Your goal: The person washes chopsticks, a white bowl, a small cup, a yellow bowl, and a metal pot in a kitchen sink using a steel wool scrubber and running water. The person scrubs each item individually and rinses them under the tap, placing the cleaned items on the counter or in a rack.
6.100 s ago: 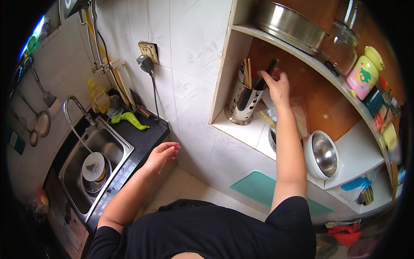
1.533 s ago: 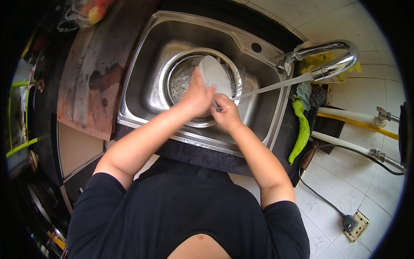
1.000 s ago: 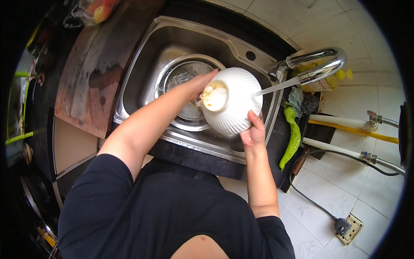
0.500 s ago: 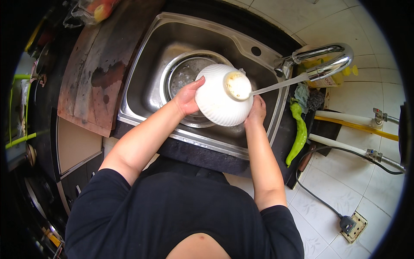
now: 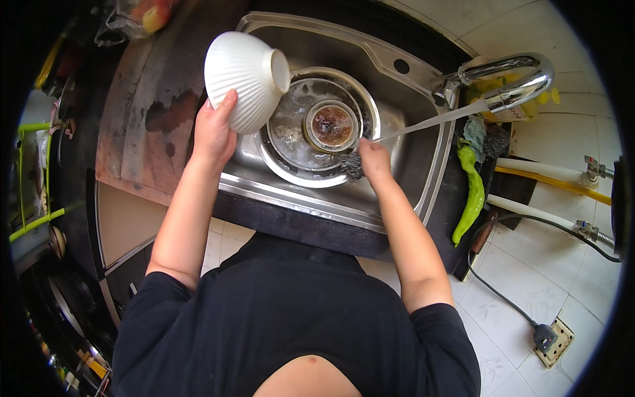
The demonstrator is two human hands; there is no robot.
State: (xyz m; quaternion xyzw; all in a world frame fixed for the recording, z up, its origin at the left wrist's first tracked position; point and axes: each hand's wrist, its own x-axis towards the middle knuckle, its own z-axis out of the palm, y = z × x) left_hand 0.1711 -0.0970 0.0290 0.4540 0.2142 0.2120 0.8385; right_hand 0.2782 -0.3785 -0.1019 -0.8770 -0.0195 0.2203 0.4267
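My left hand (image 5: 215,135) grips a white ribbed bowl (image 5: 239,86) by its side, lifted over the left edge of the sink. The bowl lies tilted, its foot ring turned to the right. In my right hand (image 5: 375,159) is a steel wool scrubber (image 5: 352,166), held low over the sink. Running water (image 5: 423,124) from the faucet (image 5: 512,92) reaches that hand. Below, a round metal basin (image 5: 268,155) sits in the steel sink (image 5: 410,192) with water in it. Inside it stands a small round dish (image 5: 333,127) with brown contents or a brown bottom; I cannot tell which.
Left of the sink lies a wet wooden board (image 5: 142,142), with a plastic bag of fruit (image 5: 149,16) at the back. On the right edge are a long green pepper (image 5: 470,198), a greenish cloth (image 5: 474,132) and another dark scrubber (image 5: 496,141). A plug (image 5: 545,337) sits in a wall socket.
The bowl has moved left and up, out of the water stream, in my left hand alone. My right hand has left it and now shows the steel wool scrubber. The small dish has come into sight.
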